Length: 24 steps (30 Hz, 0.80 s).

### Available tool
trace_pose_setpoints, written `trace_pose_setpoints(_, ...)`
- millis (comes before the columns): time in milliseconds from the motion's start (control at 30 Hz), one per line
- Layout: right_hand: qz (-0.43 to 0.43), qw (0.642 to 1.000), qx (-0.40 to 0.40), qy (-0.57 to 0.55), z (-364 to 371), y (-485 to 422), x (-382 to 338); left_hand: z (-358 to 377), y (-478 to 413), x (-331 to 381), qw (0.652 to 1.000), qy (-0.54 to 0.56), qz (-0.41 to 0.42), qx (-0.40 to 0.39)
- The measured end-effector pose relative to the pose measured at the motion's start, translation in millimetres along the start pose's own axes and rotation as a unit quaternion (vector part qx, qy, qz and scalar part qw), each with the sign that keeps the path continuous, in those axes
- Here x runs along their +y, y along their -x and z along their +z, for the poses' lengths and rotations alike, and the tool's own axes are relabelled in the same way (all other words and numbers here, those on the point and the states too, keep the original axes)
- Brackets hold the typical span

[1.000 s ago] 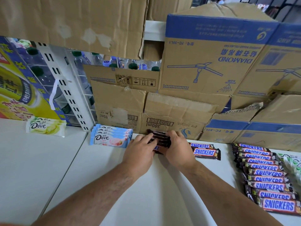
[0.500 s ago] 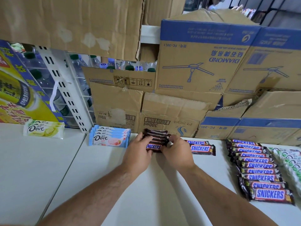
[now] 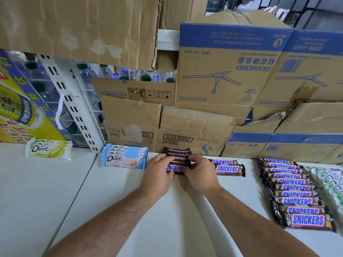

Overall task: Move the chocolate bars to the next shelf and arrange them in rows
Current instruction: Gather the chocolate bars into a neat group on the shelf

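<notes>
A short row of brown Snickers bars (image 3: 177, 156) lies on the white shelf (image 3: 167, 219), close to the cardboard at the back. My left hand (image 3: 157, 173) grips the row's left end and my right hand (image 3: 201, 175) grips its right end, fingers curled over the front bar. Two more Snickers bars (image 3: 229, 168) lie just right of my right hand. A long row of Snickers bars (image 3: 295, 191) runs down the right side. A stack of blue Dove bars (image 3: 124, 158) sits left of my left hand.
A yellow-green Dove bar (image 3: 48, 150) lies on the neighbouring shelf at far left, past a slotted white upright (image 3: 74, 112). Cardboard boxes (image 3: 222, 76) wall off the back. Green-and-white packets (image 3: 332, 184) lie at the right edge.
Both hands stay on the middle Snickers row; the row has been squared up and the front bar's label now shows between my hands. The view has shifted slightly.
</notes>
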State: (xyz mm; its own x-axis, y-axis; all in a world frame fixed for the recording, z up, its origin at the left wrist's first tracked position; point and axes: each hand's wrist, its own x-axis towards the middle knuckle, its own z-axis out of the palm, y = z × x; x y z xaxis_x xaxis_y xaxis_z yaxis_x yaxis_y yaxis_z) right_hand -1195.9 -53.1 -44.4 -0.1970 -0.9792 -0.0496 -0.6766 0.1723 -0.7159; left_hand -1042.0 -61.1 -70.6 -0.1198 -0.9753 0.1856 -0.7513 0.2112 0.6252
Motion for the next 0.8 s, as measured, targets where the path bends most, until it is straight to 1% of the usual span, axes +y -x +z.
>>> trace_pose_setpoints(133, -0.008, 1.0, 0.01, -0.004, -0.9, 1.3, 1.5, -0.6, 0.1, -1.3, 1.0, 0.013, 0.004, 0.001)
trace_pose_setpoints(233, -0.011, 1.0, 0.016, -0.001, -1.8, 5.6, 1.2, -0.8, 4.2, -1.6, 1.0, 0.019, 0.023, 0.01)
trace_pose_setpoints(267, -0.009, 1.0, 0.019, 0.001, -2.2, 7.9, 1.2, -0.8, 6.7, -1.4, 0.999, 0.01, 0.04, 0.017)
trace_pose_setpoints(333, -0.012, 0.999, 0.03, 0.022, -2.9, 15.8, 2.3, -0.6, 11.2, -0.6, 0.992, -0.036, 0.11, 0.04)
trace_pose_setpoints(400, -0.042, 0.995, 0.042, 0.076, -4.2, 27.1, 6.6, -1.2, 13.7, 3.0, 0.979, -0.072, 0.182, 0.05)
trace_pose_setpoints(533, -0.079, 0.977, 0.02, 0.195, -11.6, 51.2, 15.2, 4.1, 17.8, 15.3, 0.96, -0.106, 0.257, 0.013)
trace_pose_setpoints(633, -0.074, 0.975, 0.02, 0.21, -17.9, 61.6, 22.3, 11.3, 22.5, 19.5, 0.959, -0.108, 0.263, -0.02)
trace_pose_setpoints(800, -0.049, 0.98, 0.032, 0.191, -28.2, 75.4, 24.8, 13.5, 23.5, 19.6, 0.957, -0.107, 0.269, -0.032)
